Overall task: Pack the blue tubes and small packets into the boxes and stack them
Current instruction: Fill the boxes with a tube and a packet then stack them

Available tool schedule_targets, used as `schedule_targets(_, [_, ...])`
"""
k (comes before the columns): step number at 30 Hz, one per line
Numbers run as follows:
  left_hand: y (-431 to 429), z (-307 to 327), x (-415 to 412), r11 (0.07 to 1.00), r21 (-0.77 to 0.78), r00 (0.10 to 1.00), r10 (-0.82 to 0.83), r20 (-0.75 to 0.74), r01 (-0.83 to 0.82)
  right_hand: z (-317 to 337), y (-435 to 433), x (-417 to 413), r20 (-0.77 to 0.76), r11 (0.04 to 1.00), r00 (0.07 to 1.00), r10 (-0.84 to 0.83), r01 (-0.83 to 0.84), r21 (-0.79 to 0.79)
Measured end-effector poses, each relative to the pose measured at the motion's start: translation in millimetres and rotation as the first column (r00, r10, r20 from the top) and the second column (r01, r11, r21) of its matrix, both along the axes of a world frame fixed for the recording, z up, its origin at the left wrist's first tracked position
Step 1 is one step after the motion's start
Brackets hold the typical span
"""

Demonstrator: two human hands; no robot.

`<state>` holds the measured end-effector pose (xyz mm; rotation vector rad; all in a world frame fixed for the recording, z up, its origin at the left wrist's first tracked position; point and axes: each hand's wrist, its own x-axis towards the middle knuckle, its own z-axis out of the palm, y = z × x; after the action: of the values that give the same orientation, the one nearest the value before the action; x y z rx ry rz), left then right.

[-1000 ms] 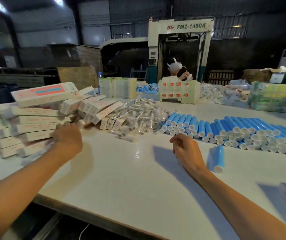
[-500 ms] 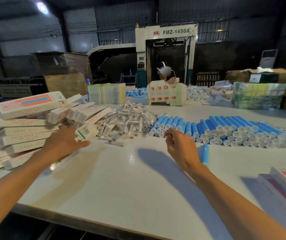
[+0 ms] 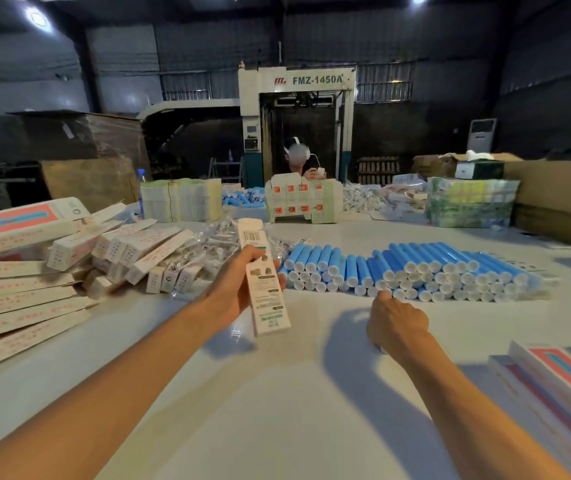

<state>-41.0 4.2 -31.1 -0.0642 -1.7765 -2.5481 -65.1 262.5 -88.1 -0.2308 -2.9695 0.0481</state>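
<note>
The left hand [image 3: 235,289] holds one long white box [image 3: 268,306] up over the surface [image 3: 277,393]. The right hand [image 3: 396,323] is curled, just by the blue tubes [image 3: 415,268]; I cannot tell if it holds one. Small packets [image 3: 215,244] lie behind the box.

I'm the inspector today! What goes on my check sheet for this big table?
Surface: white table, crowded at the back.
Job's things: blue tubes in rows right; packets heaped mid-table; boxes piled left.
Clutter: bottle, paper stacks behind.
Hands: left hand grips one box; right hand reaches the tubes, its hold hidden.
Cables: white lead at far person's headset.
Surroundings: FMZ-1450A machine, cartons, dark hall.
</note>
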Motion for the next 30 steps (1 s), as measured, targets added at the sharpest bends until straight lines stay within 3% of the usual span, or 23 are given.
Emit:
schedule_targets(3, [13.1, -20.2, -2.3, 0.997, -0.022, 0.994, -0.076, -0.077, 0.075, -0.4, 1.4, -5.1, -0.036, 0.997, 0.999, 0.028, -0.031, -0.075])
schedule_targets(6, [16.9, -40.3, 0.7, 0.988, -0.121, 0.986, -0.11, -0.128, 0.095, 10.4, -1.1, -13.4, -0.128, 0.935, 0.99, 0.067, -0.107, -0.339])
schedule_targets(7, [16.9, -43.5, 1.5, 0.979, -0.178, 0.982, -0.129, -0.141, 0.103, 16.4, -4.3, -14.2, -0.19, 0.848, 0.976, 0.106, -0.189, -0.495])
schedule_targets(8, [16.8, -45.1, 2.5, 0.969, -0.217, 0.977, -0.151, -0.153, 0.116, 23.5, -8.6, -12.4, -0.269, 0.697, 0.954, 0.13, -0.281, -0.66])
schedule_targets(10, [15.9, -45.5, 5.8, 0.959, -0.244, 0.967, -0.19, -0.173, 0.145, 37.9, -16.9, -5.4, -0.399, 0.3, 0.912, 0.096, -0.409, -0.862])
schedule_targets(11, [15.8, -44.6, 7.7, 0.956, -0.25, 0.962, -0.203, -0.181, 0.155, 44.4, -20.2, -1.7, -0.454, 0.124, 0.888, 0.068, -0.459, -0.88])
schedule_targets(13, [17.0, -42.3, 11.9, 0.949, -0.269, 0.956, -0.221, -0.193, 0.165, 56.7, -24.5, 4.4, -0.569, -0.126, 0.822, 0.011, -0.564, -0.816])
schedule_targets(16, [19.5, -41.5, 15.1, 0.935, -0.303, 0.946, -0.254, -0.203, 0.186, 74.3, -25.2, 13.1, -0.683, -0.335, 0.728, -0.061, -0.659, -0.673])
schedule_targets(19, [21.4, -40.8, 17.4, 0.916, -0.339, 0.931, -0.295, -0.213, 0.213, 81.0, -26.2, 17.3, -0.705, -0.357, 0.706, -0.071, -0.678, -0.642])
schedule_targets(26, [22.3, -41.7, 17.8, 0.905, -0.366, 0.918, -0.318, -0.239, 0.218, 79.5, -28.0, 12.1, -0.712, -0.002, 0.697, -0.078, -0.715, -0.7])
schedule_targets(30, [20.6, -42.7, 17.0, 0.892, -0.385, 0.905, -0.346, -0.248, 0.236, 94.1, -17.0, 8.0, -0.692, 0.073, 0.721, 0.039, -0.693, -0.717])
